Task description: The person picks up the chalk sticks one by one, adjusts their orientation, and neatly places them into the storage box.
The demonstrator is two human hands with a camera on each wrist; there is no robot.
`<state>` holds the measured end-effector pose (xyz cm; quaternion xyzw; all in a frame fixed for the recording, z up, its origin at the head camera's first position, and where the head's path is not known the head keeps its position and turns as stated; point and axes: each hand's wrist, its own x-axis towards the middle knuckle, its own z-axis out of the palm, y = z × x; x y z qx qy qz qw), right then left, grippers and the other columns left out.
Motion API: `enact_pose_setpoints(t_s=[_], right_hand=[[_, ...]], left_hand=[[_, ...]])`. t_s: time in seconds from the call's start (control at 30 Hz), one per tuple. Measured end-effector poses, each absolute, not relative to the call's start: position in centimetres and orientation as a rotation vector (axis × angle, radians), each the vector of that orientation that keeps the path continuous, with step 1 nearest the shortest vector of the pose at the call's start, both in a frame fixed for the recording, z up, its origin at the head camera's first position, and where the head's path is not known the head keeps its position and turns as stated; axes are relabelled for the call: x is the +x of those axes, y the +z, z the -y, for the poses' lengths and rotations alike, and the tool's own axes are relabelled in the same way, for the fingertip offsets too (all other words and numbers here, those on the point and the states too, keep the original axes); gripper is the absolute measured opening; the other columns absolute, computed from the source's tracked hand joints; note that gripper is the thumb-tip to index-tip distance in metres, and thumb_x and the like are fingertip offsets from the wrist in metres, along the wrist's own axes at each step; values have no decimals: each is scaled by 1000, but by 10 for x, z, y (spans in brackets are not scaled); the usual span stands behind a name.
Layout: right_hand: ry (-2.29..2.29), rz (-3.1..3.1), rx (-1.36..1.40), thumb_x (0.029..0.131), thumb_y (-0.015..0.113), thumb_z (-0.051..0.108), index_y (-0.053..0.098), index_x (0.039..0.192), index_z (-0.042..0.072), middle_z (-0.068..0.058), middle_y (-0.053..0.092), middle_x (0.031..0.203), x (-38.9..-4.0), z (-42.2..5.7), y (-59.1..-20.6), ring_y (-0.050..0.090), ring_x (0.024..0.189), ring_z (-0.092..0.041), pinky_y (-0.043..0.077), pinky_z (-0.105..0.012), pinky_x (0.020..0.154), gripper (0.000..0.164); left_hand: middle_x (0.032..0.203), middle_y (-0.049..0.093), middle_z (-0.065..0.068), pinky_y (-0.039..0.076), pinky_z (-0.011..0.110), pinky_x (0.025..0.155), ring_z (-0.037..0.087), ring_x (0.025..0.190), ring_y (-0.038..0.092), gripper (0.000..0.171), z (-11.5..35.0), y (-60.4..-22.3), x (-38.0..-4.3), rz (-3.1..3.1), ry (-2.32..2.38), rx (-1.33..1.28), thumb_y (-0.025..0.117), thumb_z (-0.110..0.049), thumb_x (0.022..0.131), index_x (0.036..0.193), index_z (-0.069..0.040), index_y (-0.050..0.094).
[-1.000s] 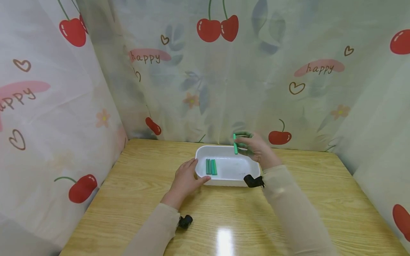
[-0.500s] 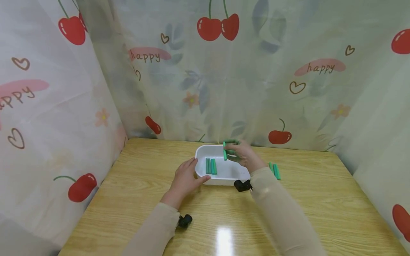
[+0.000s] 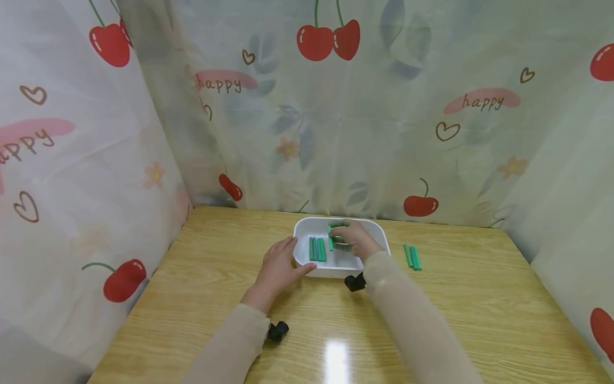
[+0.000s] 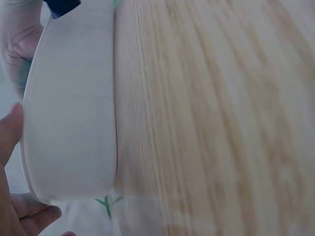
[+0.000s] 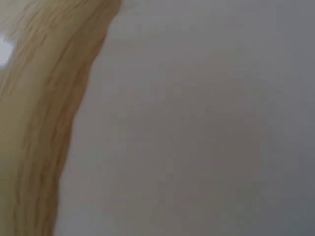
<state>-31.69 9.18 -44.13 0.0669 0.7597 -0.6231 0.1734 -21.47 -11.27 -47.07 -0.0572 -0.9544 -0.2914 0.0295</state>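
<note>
My right hand (image 3: 354, 238) pinches a stick (image 3: 331, 245); my left hand (image 3: 280, 266) holds the tray (image 3: 331, 273). I'd lower the stick parallel to the row (image 3: 317, 249), gently, its height being hard to judge.

Table (image 3: 479, 309): wood top, lt. yellowish-brn., grain lines clear in L wrist view; strip of it also shows at L edge of R wrist view, blurry.
Tray (image 3: 331, 272): wht., rounded corners, upright, flat on tbl. nr. far edge, approx. mid; long side runs L–R.
Green sticks (image 3: 415, 258): at least 2, exact no. hard to tell; on bare wood R of tray, nr. it but not touching; lying side by side, far ends slanted L.
Glare (image 3: 337, 362): wht. light spot on wood, nr. side, approx. ctr.
</note>
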Motion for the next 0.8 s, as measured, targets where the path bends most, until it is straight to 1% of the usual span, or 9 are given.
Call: enact_pose_setpoints(t_s=[0.1,0.2,0.33,0.47,0.53,0.63,0.7,0.8], right_hand=[[-1686,-2257,169,86,71,3,67,109,-3,-11,60,115,-318,-91,-448,53,103,-24,42,-35,92,25],[-1674,-2288,121,84,70,-2,67,110,-7,-15,63,114,-320,-90,-456,56,100,-25,46,-35,90,27],[-1629,-2354,94,82,69,-6,68,114,-7,-19,67,113,-322,-88,-466,58,94,-24,49,-34,86,32],[-1578,-2414,94,80,70,-7,69,113,-7,-20,67,116,-323,-88,-474,58,97,-25,48,-34,89,34],[-1570,-2423,96,78,71,-7,69,110,-8,-19,67,113,-322,-87,-476,58,97,-25,48,-32,88,32],[-1578,-2420,100,77,72,-8,70,109,-8,-15,69,104,-320,-86,-477,59,88,-21,50,-29,80,32],[-1602,-2390,102,78,71,-8,69,111,-8,-13,69,97,-320,-86,-476,60,81,-18,52,-28,74,33],[-1602,-2384,99,81,70,-6,69,115,-7,-11,69,90,-321,-85,-472,61,75,-17,53,-27,69,33]], left_hand=[[158,37,12,24,54,118,34,146,31,95,113,-471,-215,2940,-891,-183,71,-62,85,154,-5,38],[158,38,12,25,54,118,34,145,31,95,113,-472,-215,2934,-887,-189,70,-62,85,154,-4,38],[158,38,12,25,54,118,34,146,31,96,113,-472,-215,2933,-892,-191,70,-63,85,154,-4,38],[158,38,13,25,53,118,34,146,31,97,113,-473,-214,2938,-886,-195,69,-65,85,154,-4,38],[157,38,13,25,53,118,35,145,32,96,113,-474,-214,2936,-881,-200,69,-65,85,153,-4,39],[157,39,13,25,53,118,35,145,32,95,113,-475,-214,2931,-884,-197,70,-63,85,153,-3,39],[157,39,13,25,53,118,35,145,32,95,113,-474,-214,2930,-885,-194,70,-63,85,153,-3,39],[157,39,13,24,54,118,35,145,32,94,113,-472,-214,2922,-892,-193,70,-61,85,153,-3,39]])
